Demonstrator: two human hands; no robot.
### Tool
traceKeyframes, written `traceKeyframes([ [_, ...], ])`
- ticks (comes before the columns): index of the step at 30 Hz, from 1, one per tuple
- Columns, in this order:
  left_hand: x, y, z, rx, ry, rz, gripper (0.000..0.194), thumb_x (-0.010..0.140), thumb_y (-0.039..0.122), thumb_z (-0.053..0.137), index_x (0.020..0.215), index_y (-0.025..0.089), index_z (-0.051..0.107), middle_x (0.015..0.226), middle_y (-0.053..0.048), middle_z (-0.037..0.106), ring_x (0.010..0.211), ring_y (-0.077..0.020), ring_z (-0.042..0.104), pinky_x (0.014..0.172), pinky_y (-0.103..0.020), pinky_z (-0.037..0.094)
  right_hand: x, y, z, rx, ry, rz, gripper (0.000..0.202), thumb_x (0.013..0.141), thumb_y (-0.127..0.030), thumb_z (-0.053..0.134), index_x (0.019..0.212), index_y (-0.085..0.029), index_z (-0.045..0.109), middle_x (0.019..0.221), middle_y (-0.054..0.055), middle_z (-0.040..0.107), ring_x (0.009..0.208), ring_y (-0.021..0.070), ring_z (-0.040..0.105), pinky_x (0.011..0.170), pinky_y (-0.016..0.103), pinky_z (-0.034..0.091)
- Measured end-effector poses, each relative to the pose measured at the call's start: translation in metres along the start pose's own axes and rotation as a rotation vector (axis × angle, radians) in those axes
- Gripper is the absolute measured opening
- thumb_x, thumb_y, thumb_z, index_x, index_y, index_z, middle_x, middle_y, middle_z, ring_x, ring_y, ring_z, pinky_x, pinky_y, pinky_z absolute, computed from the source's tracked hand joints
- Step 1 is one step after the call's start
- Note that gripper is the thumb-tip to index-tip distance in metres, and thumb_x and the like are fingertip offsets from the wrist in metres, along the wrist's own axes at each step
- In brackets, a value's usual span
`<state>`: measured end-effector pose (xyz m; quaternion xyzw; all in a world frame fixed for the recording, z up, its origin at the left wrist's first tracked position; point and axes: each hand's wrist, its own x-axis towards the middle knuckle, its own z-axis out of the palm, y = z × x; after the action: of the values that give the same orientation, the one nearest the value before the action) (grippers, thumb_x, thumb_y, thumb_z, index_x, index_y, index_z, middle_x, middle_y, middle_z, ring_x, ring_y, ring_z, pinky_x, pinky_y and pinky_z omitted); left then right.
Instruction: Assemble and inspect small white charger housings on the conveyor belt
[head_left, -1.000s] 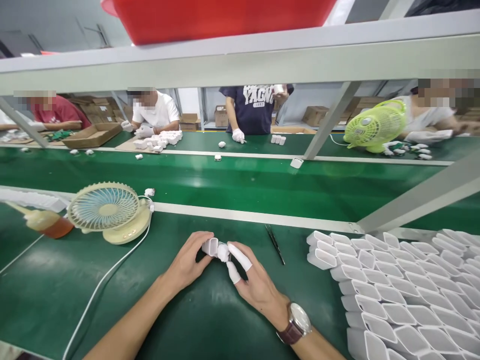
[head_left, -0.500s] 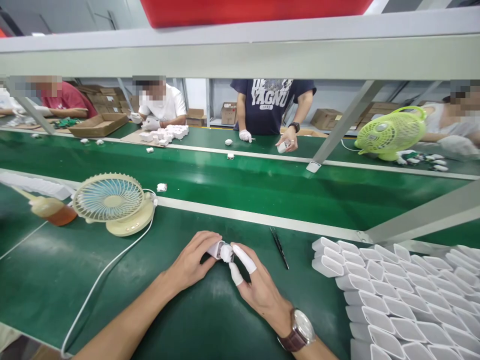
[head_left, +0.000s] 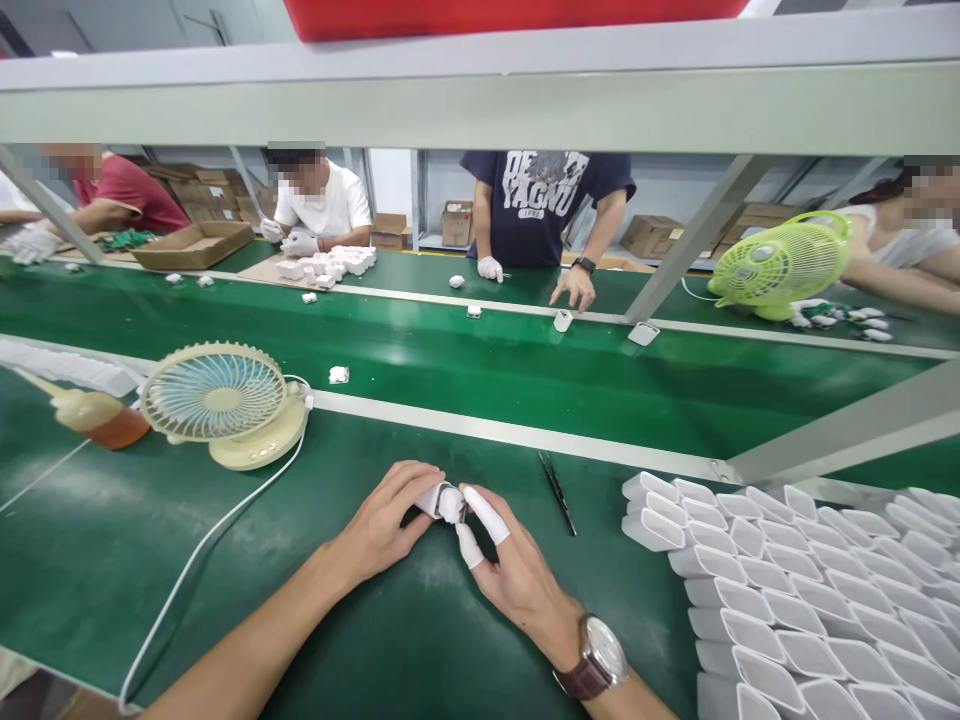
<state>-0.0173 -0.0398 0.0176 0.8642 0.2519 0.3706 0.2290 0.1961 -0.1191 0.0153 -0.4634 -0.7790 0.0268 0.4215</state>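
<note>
Over the near green bench, my left hand (head_left: 390, 515) is closed around a small white plastic housing (head_left: 429, 499). At the housing's open end sits a white, padded-looking piece (head_left: 451, 504) with a thin dark edge; its exact kind cannot be made out. My right hand (head_left: 510, 565) wears white finger cots on thumb and forefinger, and these pinch the padded piece from the right. Both hands meet at this one assembly. To the right of them lies a pair of black tweezers (head_left: 557, 492).
Rows of white open housings (head_left: 780, 590) stand at the right. A cream fan (head_left: 225, 400) with a white cable and a bottle of orange liquid (head_left: 101, 418) are on the left. Beyond the metal rail, a green conveyor (head_left: 420, 350) carries small white parts; co-workers sit and stand opposite.
My hands hold nearly the same pose. Parts on the conveyor have shifted right. The co-worker opposite has let go of a white housing, now on the belt.
</note>
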Motion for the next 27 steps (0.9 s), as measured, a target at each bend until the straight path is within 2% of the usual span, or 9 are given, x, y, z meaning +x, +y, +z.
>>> traceKeyframes([
  [21, -0.0006, 0.0001, 0.0009, 0.007, 0.009, -0.013, 0.043, 0.100, 0.020, 0.061, 0.142, 0.024, 0.054, 0.135, -0.015, 0.065, 0.127, -0.0291, 0.062, 0.108, -0.052, 0.055, 0.0006, 0.0004, -0.0005, -0.023, -0.003, -0.018, 0.075, 0.102, -0.012, 0.054, 0.166, -0.025, 0.016, 0.139, 0.018, 0.063, 0.129, 0.0280, 0.065, 0.101, 0.046, 0.063],
  [27, -0.0003, 0.0013, 0.0010, 0.001, 0.008, -0.015, 0.042, 0.101, 0.020, 0.061, 0.142, 0.025, 0.054, 0.136, -0.014, 0.065, 0.127, -0.0289, 0.061, 0.108, -0.051, 0.055, 0.0009, 0.0006, 0.0000, -0.017, 0.015, -0.027, 0.075, 0.101, -0.011, 0.056, 0.165, -0.024, 0.019, 0.138, 0.017, 0.065, 0.127, 0.0277, 0.066, 0.102, 0.044, 0.063],
])
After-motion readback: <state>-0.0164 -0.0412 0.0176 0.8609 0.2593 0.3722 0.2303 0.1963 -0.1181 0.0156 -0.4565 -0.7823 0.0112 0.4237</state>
